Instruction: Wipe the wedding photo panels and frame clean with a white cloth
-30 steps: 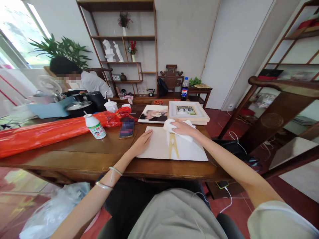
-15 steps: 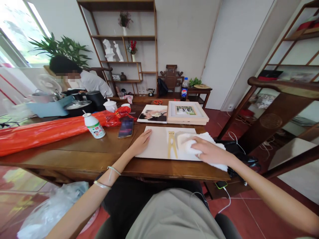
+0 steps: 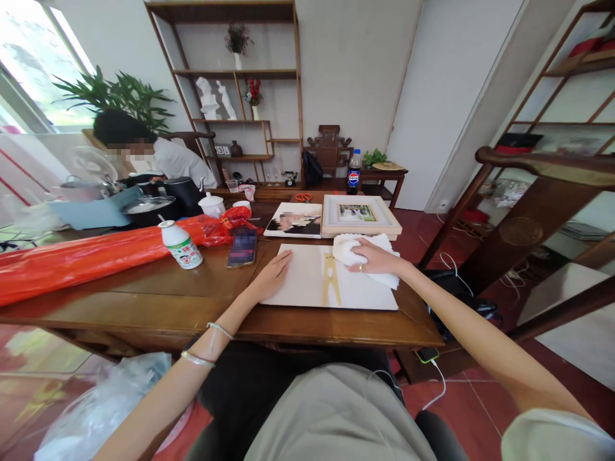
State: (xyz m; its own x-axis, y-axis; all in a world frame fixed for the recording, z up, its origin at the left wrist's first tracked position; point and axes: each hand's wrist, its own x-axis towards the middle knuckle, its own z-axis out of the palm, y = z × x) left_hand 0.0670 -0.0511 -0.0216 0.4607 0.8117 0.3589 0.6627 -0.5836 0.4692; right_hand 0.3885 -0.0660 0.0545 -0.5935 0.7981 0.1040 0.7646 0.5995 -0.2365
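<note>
A white board with a gold stand strip (image 3: 330, 286) lies flat on the wooden table (image 3: 158, 301) in front of me. My left hand (image 3: 271, 276) lies flat, fingers together, on the board's left edge. My right hand (image 3: 375, 258) presses a crumpled white cloth (image 3: 366, 257) onto the board's far right corner, fingers curled over it. Just behind the board lie a loose photo print (image 3: 295, 219) and a cream picture frame (image 3: 360, 216).
A phone (image 3: 243, 246), a small white bottle (image 3: 180, 244) and a long red plastic roll (image 3: 86, 254) lie to the left. Another person sits at the far left behind pots and a kettle. A cola bottle (image 3: 354, 172) stands beyond. A wooden chair (image 3: 538, 198) is on my right.
My right hand swept the cloth from the board's top middle down to its near right edge, then back up to the far right corner. My left hand stayed put.
</note>
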